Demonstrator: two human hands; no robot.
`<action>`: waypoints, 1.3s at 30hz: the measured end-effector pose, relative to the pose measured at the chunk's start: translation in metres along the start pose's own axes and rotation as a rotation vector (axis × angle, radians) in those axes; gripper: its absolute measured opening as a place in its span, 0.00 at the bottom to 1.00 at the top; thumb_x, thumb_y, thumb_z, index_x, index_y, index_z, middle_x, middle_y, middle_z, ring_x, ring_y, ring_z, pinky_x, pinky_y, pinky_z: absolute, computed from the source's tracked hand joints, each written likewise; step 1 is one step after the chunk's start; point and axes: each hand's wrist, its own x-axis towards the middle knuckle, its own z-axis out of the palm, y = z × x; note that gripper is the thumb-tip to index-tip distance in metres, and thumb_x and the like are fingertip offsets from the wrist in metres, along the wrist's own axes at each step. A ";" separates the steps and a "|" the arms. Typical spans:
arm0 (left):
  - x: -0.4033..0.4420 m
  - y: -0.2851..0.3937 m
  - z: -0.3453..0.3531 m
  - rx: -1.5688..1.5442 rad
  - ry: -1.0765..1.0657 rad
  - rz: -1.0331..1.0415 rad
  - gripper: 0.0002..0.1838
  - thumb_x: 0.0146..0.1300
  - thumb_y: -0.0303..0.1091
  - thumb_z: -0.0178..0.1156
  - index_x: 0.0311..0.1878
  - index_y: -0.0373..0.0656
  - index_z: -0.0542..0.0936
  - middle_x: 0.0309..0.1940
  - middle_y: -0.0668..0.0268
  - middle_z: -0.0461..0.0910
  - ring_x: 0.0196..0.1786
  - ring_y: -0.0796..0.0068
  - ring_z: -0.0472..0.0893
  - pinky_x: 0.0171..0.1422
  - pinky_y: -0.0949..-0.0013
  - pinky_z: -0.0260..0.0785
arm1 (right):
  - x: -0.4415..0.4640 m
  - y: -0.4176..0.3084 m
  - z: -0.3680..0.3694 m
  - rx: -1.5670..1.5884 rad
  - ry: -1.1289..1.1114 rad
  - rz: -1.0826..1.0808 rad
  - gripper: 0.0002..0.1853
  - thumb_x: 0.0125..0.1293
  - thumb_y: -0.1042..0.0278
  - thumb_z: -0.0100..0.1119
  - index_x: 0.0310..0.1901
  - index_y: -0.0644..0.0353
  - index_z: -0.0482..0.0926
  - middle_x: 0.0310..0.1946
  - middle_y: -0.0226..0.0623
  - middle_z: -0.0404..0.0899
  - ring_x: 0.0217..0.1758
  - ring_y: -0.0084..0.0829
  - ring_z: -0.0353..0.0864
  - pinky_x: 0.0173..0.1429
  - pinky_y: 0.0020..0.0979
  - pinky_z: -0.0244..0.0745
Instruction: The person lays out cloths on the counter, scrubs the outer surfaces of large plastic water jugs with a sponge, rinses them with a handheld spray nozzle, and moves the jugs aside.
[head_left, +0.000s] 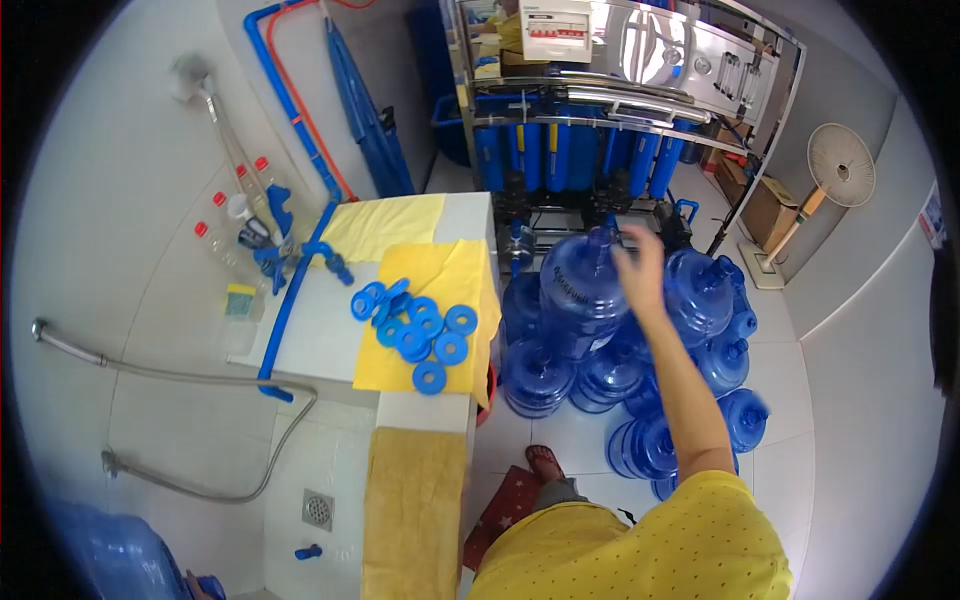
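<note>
My right hand [642, 268] is beside the neck of a large blue water jug [582, 290], fingers apart. That jug stands upright on top of other blue jugs on the floor; whether the fingertips touch its neck I cannot tell. At the bottom left edge, another blue water jug [110, 550] is tilted, its neck toward me. A small part of my left hand [193, 585] shows at that neck, its fingers seemingly wrapped round it. Most of the left hand lies outside the view.
Several blue ring-shaped caps [428, 323] lie on a yellow cloth [375, 370] on the white ledge. A hose [190, 380] loops over the tiled basin with a drain [318, 509]. A metal filter rack [610, 115] stands behind the jugs. A fan [841, 165] is at the right.
</note>
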 end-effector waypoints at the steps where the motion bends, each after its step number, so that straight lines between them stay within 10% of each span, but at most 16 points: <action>1: -0.005 0.004 0.005 -0.022 0.021 -0.006 0.13 0.52 0.26 0.68 0.40 0.39 0.76 0.34 0.64 0.76 0.34 0.70 0.73 0.37 0.65 0.71 | 0.013 0.031 -0.018 -0.112 0.037 0.032 0.23 0.53 0.71 0.62 0.53 0.59 0.73 0.51 0.44 0.73 0.58 0.44 0.69 0.63 0.39 0.62; 8: -0.040 0.027 0.021 -0.106 0.159 -0.088 0.13 0.48 0.24 0.70 0.37 0.43 0.77 0.31 0.63 0.77 0.30 0.69 0.76 0.33 0.65 0.75 | 0.009 0.235 -0.092 -0.616 -0.003 0.920 0.46 0.43 0.52 0.75 0.65 0.46 0.61 0.66 0.51 0.56 0.64 0.52 0.65 0.64 0.44 0.65; 12: -0.063 0.049 0.030 -0.149 0.090 -0.109 0.11 0.51 0.29 0.69 0.37 0.44 0.77 0.31 0.61 0.78 0.31 0.66 0.78 0.38 0.55 0.76 | -0.014 0.306 -0.105 -0.301 -0.107 0.730 0.50 0.42 0.53 0.76 0.64 0.63 0.59 0.58 0.53 0.68 0.60 0.47 0.69 0.64 0.37 0.64; 15: 0.025 -0.032 -0.002 -0.297 -0.107 -0.219 0.30 0.59 0.38 0.63 0.65 0.44 0.69 0.60 0.64 0.69 0.58 0.69 0.71 0.63 0.64 0.64 | -0.024 0.319 -0.096 -0.261 0.061 0.706 0.44 0.46 0.53 0.75 0.61 0.63 0.62 0.56 0.49 0.69 0.58 0.44 0.71 0.64 0.37 0.64; 28: 0.019 0.000 0.031 -0.113 -0.009 -0.010 0.26 0.57 0.38 0.65 0.59 0.39 0.74 0.61 0.65 0.69 0.60 0.72 0.69 0.64 0.63 0.64 | 0.079 0.296 -0.122 -0.430 -0.023 0.498 0.35 0.49 0.53 0.72 0.54 0.66 0.70 0.47 0.47 0.76 0.51 0.41 0.76 0.57 0.36 0.68; 32: 0.055 -0.032 0.020 -1.117 -0.252 -0.011 0.26 0.60 0.39 0.63 0.59 0.36 0.73 0.65 0.64 0.66 0.64 0.70 0.67 0.67 0.61 0.62 | 0.164 0.231 -0.125 -0.409 0.141 0.198 0.39 0.49 0.49 0.73 0.56 0.65 0.68 0.49 0.46 0.74 0.52 0.39 0.74 0.58 0.35 0.68; 35: 0.051 -0.044 0.036 0.346 0.025 0.192 0.31 0.59 0.32 0.63 0.64 0.33 0.67 0.62 0.59 0.69 0.59 0.65 0.71 0.67 0.61 0.62 | 0.236 0.176 -0.126 -0.283 0.237 -0.022 0.38 0.51 0.50 0.72 0.57 0.66 0.67 0.51 0.44 0.72 0.56 0.36 0.71 0.62 0.34 0.64; 39: 0.057 -0.102 0.034 0.181 0.050 0.217 0.33 0.55 0.33 0.67 0.63 0.33 0.68 0.58 0.61 0.74 0.54 0.68 0.73 0.61 0.65 0.66 | 0.319 0.063 -0.122 -0.151 0.364 -0.349 0.32 0.57 0.59 0.69 0.57 0.66 0.67 0.54 0.44 0.70 0.58 0.35 0.70 0.64 0.32 0.62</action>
